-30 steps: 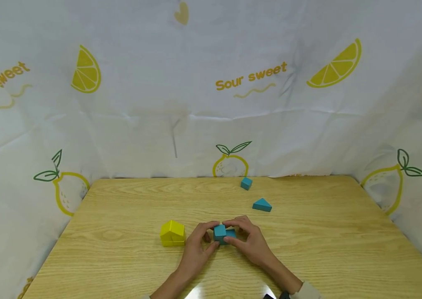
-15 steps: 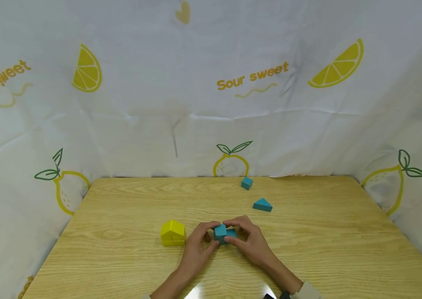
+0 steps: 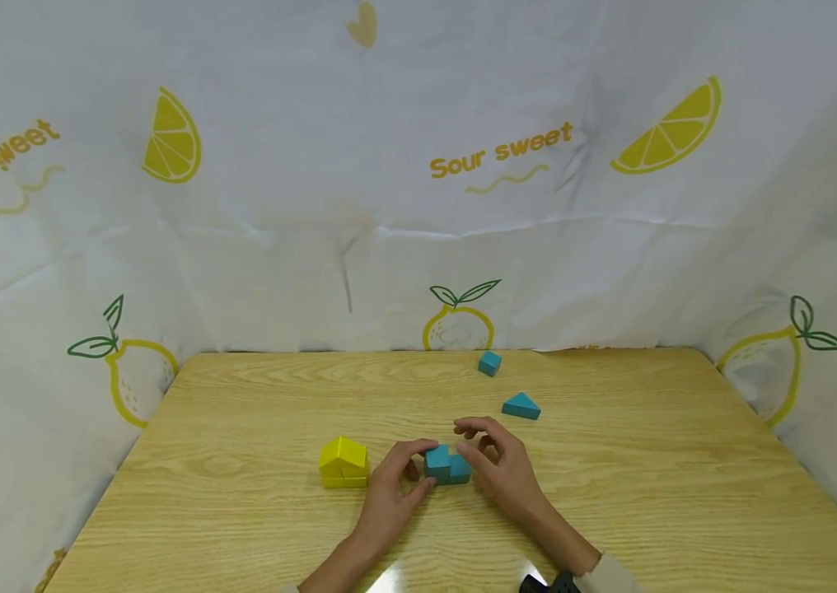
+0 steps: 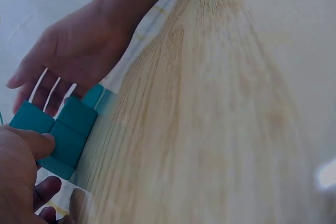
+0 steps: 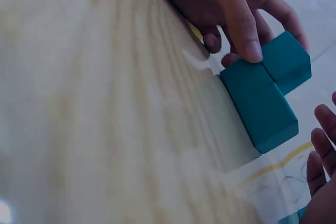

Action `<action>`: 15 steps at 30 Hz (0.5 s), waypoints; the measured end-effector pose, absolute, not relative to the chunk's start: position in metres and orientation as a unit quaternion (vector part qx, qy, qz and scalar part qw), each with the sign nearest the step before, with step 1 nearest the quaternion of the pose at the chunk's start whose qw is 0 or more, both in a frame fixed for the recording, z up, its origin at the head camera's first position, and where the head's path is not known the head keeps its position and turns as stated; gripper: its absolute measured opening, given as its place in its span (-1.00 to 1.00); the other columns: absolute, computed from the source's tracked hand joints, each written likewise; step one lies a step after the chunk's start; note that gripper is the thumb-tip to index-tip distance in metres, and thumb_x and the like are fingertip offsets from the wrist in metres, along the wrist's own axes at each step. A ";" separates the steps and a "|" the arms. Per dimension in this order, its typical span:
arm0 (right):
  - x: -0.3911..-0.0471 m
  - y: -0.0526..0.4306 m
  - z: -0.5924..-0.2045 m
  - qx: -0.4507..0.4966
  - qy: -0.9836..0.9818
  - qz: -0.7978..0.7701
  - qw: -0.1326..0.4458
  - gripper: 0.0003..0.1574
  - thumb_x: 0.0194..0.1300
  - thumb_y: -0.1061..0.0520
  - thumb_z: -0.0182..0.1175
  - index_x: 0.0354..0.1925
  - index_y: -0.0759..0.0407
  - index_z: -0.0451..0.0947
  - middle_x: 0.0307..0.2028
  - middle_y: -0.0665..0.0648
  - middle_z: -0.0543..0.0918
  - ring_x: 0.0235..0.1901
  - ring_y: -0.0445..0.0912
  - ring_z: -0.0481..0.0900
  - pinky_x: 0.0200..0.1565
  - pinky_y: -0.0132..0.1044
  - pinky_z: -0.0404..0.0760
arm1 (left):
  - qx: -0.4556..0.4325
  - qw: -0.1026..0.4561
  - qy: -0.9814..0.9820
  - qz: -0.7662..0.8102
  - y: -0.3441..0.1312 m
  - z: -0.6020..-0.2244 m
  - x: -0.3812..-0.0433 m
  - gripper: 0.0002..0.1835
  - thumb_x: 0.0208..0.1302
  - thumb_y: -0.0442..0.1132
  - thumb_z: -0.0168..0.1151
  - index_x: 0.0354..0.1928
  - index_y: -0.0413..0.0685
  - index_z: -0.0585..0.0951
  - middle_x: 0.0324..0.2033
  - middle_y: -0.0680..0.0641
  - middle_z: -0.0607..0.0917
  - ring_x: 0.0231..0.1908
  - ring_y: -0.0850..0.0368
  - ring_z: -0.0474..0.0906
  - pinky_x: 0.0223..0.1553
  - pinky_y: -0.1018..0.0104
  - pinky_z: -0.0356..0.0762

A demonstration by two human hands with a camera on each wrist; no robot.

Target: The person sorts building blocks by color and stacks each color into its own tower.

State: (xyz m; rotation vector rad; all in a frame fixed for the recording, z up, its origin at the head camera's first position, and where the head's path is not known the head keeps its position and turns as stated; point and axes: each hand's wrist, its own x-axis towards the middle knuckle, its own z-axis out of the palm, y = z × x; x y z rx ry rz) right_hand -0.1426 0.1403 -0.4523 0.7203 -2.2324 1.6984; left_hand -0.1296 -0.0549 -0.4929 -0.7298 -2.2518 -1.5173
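Note:
My left hand [image 3: 386, 492] pinches a small stack of blue toy blocks between thumb and fingers. On the stack's left end sits a blue cube [image 3: 437, 457], above a longer lower block [image 5: 260, 106]. In the right wrist view, the left thumb lies across the seam between the two. My right hand [image 3: 509, 471] is just right of the stack, apart from it, with loosely bent fingers and nothing in them. The left wrist view shows its palm beyond the blue blocks [image 4: 71, 129]. Part of the cube's left side is covered by the left fingers.
Yellow blocks [image 3: 343, 463] form a small house shape left of the left hand. Farther back on the wooden table [image 3: 240, 412] lie a blue triangular block [image 3: 521, 406] and another blue cube [image 3: 489, 364]. A white lemon-print cloth [image 3: 278, 165] hangs behind.
My right hand has let go of the blue stack and drawn back slightly to the right, its fingers lifted off. The left hand and the blocks have stayed in place.

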 end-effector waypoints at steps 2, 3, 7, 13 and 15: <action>-0.151 0.141 -0.457 0.238 -0.765 0.581 0.143 -0.65 0.30 0.40 0.14 0.05 0.24 0.51 -0.10 0.27 0.59 -0.15 0.07 0.46 -0.17 -0.26 0.46 | -0.254 0.162 -0.790 -0.534 -0.055 -0.492 -0.130 -0.38 0.01 -0.54 0.39 0.13 0.06 0.51 -0.05 0.07 0.56 -0.37 0.06 0.45 -0.31 0.31 0.48; -0.155 0.142 -0.460 0.230 -0.766 0.581 0.151 -0.65 0.30 0.40 0.14 0.05 0.23 0.52 -0.11 0.26 0.60 -0.16 0.04 0.47 -0.18 -0.27 0.47 | -0.254 0.160 -0.790 -0.535 -0.055 -0.492 -0.130 -0.39 0.02 -0.54 0.39 0.13 0.05 0.51 -0.05 0.07 0.56 -0.37 0.06 0.45 -0.31 0.31 0.48; -0.169 0.144 -0.461 0.201 -0.778 0.573 0.162 -0.65 0.31 0.34 0.16 0.06 0.19 0.53 -0.11 0.24 0.61 -0.16 -0.06 0.50 -0.16 -0.27 0.48 | -0.248 0.151 -0.790 -0.540 -0.055 -0.492 -0.130 -0.40 0.04 -0.52 0.39 0.13 0.07 0.51 -0.04 0.10 0.56 -0.37 0.06 0.46 -0.30 0.31 0.47; -0.174 0.144 -0.434 0.165 -0.795 0.564 0.150 -0.64 0.35 0.28 0.16 0.10 0.32 0.48 -0.07 0.31 0.58 -0.13 0.03 0.50 -0.12 -0.21 0.48 | -0.243 0.138 -0.790 -0.546 -0.056 -0.492 -0.130 -0.40 0.03 -0.50 0.39 0.14 0.06 0.51 -0.02 0.10 0.56 -0.36 0.06 0.45 -0.29 0.31 0.47; -0.178 0.145 -0.429 0.153 -0.799 0.562 0.147 -0.63 0.35 0.26 0.16 0.10 0.34 0.47 -0.06 0.34 0.57 -0.12 0.06 0.49 -0.11 -0.22 0.47 | -0.241 0.136 -0.789 -0.548 -0.056 -0.492 -0.130 -0.41 0.03 -0.50 0.39 0.13 0.06 0.52 -0.03 0.10 0.56 -0.36 0.06 0.45 -0.29 0.32 0.47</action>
